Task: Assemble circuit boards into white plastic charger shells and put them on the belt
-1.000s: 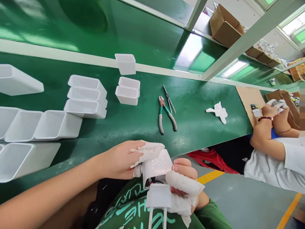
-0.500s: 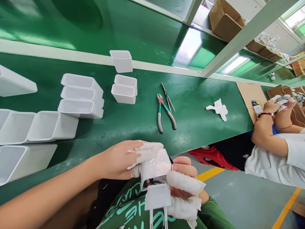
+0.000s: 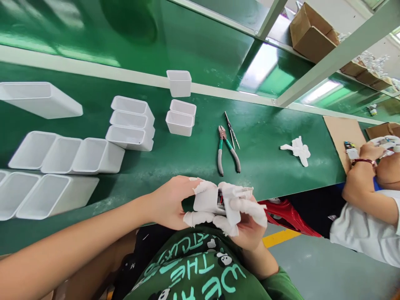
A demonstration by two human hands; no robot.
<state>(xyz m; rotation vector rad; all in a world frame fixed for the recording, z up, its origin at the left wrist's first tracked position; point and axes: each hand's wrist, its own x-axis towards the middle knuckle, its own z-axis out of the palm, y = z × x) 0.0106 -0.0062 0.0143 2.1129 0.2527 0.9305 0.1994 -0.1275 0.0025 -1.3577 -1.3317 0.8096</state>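
My left hand (image 3: 168,204), white finger cots on its fingertips, is closed round a small white plastic housing (image 3: 204,201). From the right, my right hand (image 3: 251,231), also in white finger cots, grips the housing's white end cap (image 3: 233,216). A gap shows between the two parts, with dark and red wiring inside. The cap's prongs are mostly hidden by my right fingers. Beyond my hands on the green bench lie diagonal cutters (image 3: 220,155) with grey and green handles, beside metal tweezers (image 3: 231,130).
White open bins (image 3: 109,156) stand in groups on the left of the bench (image 3: 187,162). A crumpled white piece (image 3: 300,151) lies right of the tools. Farther right, a co-worker's hands (image 3: 370,152) work over cardboard (image 3: 340,129). A red stool (image 3: 290,216) is below the bench edge.
The housing has turned from pointing its prongs down toward me to lying sideways, cap to the right. Both hands have shifted with it and still hold it. The view has swung left.
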